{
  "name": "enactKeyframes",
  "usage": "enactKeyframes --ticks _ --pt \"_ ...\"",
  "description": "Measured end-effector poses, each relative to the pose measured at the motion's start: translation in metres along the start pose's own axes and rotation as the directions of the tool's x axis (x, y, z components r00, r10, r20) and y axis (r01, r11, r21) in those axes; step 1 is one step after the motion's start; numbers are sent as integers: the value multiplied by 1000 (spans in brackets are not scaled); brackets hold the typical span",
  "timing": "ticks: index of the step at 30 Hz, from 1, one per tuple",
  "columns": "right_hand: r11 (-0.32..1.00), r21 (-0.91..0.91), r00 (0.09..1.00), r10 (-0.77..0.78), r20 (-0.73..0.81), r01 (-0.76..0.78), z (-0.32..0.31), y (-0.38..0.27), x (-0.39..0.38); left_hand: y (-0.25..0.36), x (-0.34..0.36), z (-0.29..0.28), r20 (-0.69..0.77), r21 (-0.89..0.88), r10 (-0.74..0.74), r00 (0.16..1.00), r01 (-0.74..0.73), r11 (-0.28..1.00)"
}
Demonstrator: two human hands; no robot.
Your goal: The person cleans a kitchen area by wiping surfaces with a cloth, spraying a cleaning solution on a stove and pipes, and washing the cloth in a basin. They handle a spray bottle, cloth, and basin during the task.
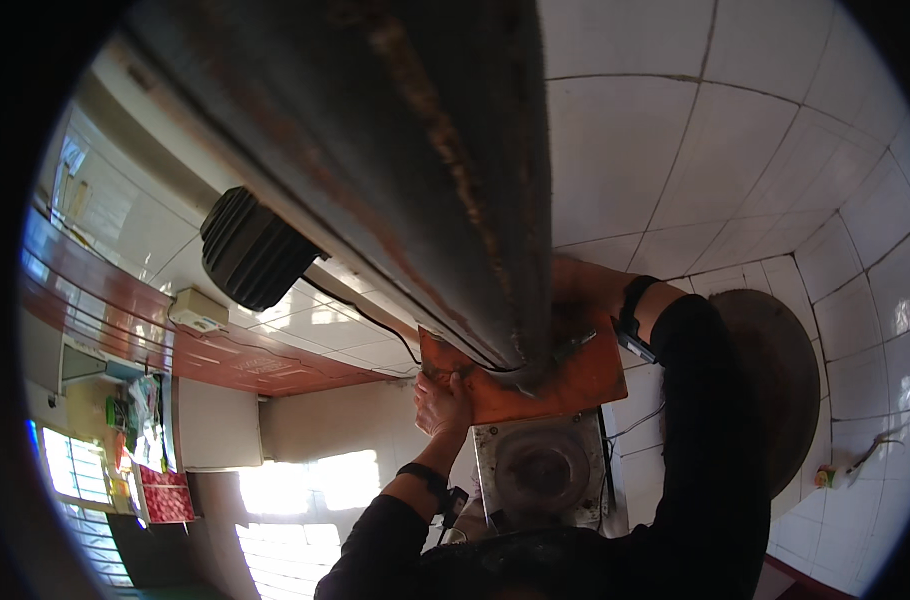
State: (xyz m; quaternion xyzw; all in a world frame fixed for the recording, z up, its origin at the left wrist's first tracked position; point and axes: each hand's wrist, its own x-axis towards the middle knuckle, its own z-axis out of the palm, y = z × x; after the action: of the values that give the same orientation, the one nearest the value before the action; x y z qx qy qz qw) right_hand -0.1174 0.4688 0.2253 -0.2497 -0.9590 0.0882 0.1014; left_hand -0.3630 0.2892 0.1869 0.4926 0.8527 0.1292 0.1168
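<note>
A wide dark grey metal column (405,150) with rusty streaks slants from the top down to an orange panel (575,380). My left hand (442,403) is closed on the panel's left edge, with the thumb showing on its near face. My right arm reaches round the panel's far right side. Only the back part of my right hand (575,283) shows; its fingers are hidden behind the column. Just below the panel is a square, dirty metal plate (485,470) with a round, recessed part (543,465) in it.
A black ribbed housing (255,250) with a cable juts out left of the column. A brown round disc (795,390) stands beside my right arm. White tiled walls (655,150) close in on the right. A reddish-brown slab (265,360) and a pale box (199,311) lie left.
</note>
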Motion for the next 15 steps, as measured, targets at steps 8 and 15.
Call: enactKeyframes --ticks 8,15 --pt "872 -489 999 -14 42 33 7 13 -35 5 -3 0 16 78 -22 1000 21 997" --pt "797 -328 859 499 -115 -507 -19 22 -111 9 -5 -1 36 93 -12 999 9 996"
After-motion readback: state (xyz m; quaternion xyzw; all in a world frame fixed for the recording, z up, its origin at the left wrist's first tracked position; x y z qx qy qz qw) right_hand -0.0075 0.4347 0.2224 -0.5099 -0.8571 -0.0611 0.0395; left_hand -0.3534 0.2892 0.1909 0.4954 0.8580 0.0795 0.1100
